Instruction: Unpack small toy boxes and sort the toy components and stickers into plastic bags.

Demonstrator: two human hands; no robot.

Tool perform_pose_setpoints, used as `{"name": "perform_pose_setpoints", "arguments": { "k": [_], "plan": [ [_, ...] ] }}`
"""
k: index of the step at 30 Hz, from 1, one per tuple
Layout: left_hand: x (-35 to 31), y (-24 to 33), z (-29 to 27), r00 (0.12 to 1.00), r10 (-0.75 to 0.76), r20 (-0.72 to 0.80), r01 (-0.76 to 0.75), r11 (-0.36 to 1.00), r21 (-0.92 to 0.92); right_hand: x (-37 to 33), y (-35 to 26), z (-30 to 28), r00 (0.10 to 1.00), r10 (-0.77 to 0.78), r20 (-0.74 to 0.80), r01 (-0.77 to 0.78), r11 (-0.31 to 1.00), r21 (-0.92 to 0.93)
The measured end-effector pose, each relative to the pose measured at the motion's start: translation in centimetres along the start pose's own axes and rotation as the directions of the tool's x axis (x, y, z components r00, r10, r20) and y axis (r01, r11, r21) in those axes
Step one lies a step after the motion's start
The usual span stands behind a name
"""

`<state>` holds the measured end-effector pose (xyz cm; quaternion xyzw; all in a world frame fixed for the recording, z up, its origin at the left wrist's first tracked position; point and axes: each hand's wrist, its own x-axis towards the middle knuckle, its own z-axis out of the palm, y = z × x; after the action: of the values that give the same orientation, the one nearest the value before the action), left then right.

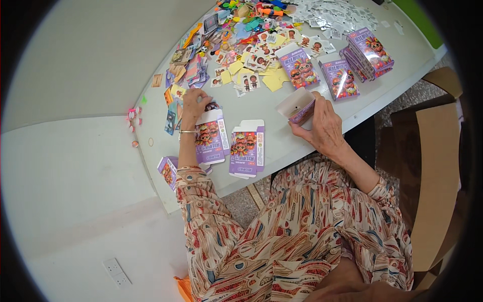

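Observation:
My right hand [324, 126] grips a small purple carton [303, 114], tilted with its white top flap up and its mouth open. Something small and dark shows inside, too small to tell. Over at the left, my left hand [193, 106] has its fingers pinched together at a dark picture card [213, 105], which it partly hides. Just below that hand lies a flattened purple carton [211, 137], partly under my wrist. Another flat carton [243, 153] rests between my hands, near the table's front edge.
Filled-out purple cartons [370, 53] are stacked at the right. Yellow and white sticker cards [256, 63], colourful small toys [246, 22] and a heap of white packets [342, 15] cover the far table. More cartons [168, 171] lie by my left forearm. A cardboard box [435, 186] stands at right.

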<state>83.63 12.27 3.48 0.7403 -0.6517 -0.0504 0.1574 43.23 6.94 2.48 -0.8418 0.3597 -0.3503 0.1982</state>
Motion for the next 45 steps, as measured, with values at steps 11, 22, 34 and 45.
{"name": "perform_pose_setpoints", "arguments": {
  "k": [11, 22, 34, 45],
  "plan": [
    [-2.4, 23.3, -6.9, 0.868, -0.129, -0.479, -0.195, 0.799, -0.569, -0.9, 0.5, 0.1, 0.999, -0.042, -0.021, 0.042, 0.999, 0.024],
    [-3.0, 27.8, -2.8, 0.759, 0.409, -0.506, -0.538, 0.832, -0.133, -0.4, -0.1, 0.3, 0.997, -0.032, -0.066, 0.032, 0.999, 0.000],
    [-0.9, 28.1, 3.4, 0.607, 0.346, -0.716, -0.495, 0.869, 0.001, -0.5, 0.4, 0.7, 0.997, -0.075, 0.001, 0.075, 0.995, -0.069],
    [-2.3, 27.6, 1.8, 0.640, 0.258, -0.723, -0.525, 0.834, -0.168, 0.0, 0.3, 1.0, 0.997, 0.002, -0.076, -0.005, 0.999, -0.037]
  ]
}}
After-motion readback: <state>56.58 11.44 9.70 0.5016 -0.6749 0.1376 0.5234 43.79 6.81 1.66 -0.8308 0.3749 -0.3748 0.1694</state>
